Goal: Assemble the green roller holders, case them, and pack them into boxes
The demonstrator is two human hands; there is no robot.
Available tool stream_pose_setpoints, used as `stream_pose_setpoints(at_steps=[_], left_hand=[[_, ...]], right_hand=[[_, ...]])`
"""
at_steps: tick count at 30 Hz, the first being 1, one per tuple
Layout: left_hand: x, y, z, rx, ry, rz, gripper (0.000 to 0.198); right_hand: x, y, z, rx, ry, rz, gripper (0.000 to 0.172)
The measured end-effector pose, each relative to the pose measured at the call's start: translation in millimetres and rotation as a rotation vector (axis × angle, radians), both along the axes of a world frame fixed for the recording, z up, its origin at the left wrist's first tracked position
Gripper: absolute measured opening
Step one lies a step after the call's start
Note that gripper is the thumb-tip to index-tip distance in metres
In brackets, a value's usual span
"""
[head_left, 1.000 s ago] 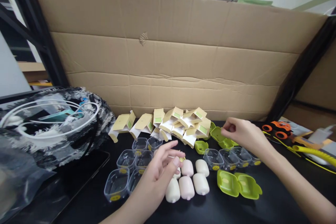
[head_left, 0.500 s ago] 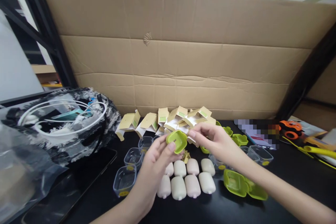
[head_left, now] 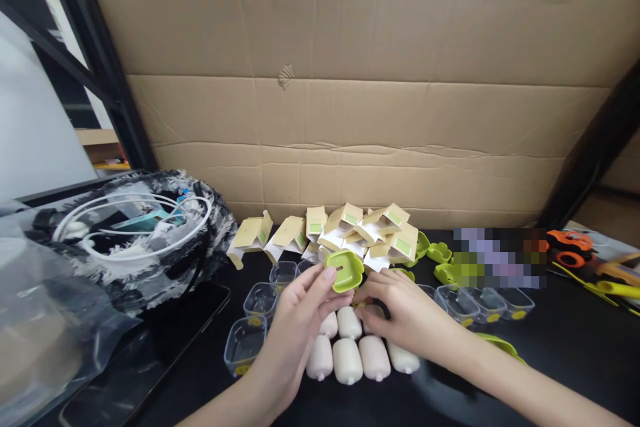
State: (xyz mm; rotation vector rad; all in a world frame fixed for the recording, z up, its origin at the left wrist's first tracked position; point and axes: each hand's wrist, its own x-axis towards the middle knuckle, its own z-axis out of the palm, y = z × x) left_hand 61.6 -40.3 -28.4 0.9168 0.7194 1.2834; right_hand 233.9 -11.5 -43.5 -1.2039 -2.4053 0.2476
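My left hand (head_left: 295,330) holds a small lime-green plastic tray (head_left: 344,270) between thumb and fingers, above the black table. My right hand (head_left: 407,317) is lowered just right of it, fingers curled over the cluster of cream-white rounded pieces (head_left: 347,360); I cannot tell whether it grips one. Small clear plastic cups (head_left: 260,299) with yellow dots stand left of the cream pieces, and more clear cups (head_left: 480,303) stand to the right.
A pile of small folded cardboard boxes (head_left: 350,230) lies against the big cardboard wall (head_left: 350,113). More green trays (head_left: 443,253) lie behind my right hand. A black-and-white bag with white cable (head_left: 135,233) sits left. Orange and yellow tools (head_left: 585,267) lie far right.
My right hand brought a green tray from the right pile to my left hand, which now holds it alone. The right hand has dropped onto the cream pieces. The view shifted left.
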Motion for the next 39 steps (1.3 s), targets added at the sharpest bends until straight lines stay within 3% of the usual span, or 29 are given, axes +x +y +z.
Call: stream_pose_setpoints(at_steps=[9,17,23,30,36,39], left_hand=[[1,-2,-2.5,-0.007,-0.005,0.003,0.019],[1,0,-1.2,0.009,0.036,0.011,0.03],[-1,-1,-4.5,-0.046,0.144,0.063,0.033],[2,0,-10.1,-0.056,0.072,-0.102,0.028],[5,0,-12.9,-0.068,0.062,-0.138,0.032],[5,1,-14.3,-0.042,0.049,-0.154,0.029]], right_hand=[[0,3,-2.7,-0.02,0.063,-0.031,0.016],[0,3,-3.0,-0.082,0.278,-0.016,0.013],[24,3,17.5,-0.191,0.497,0.007,0.021],[29,-9,38.5,-0.345,0.773,-0.011,0.021],[15,-22,27.2,-0.494,0.874,0.131,0.016],[12,-26,19.1,-0.323,0.775,0.187,0.011]])
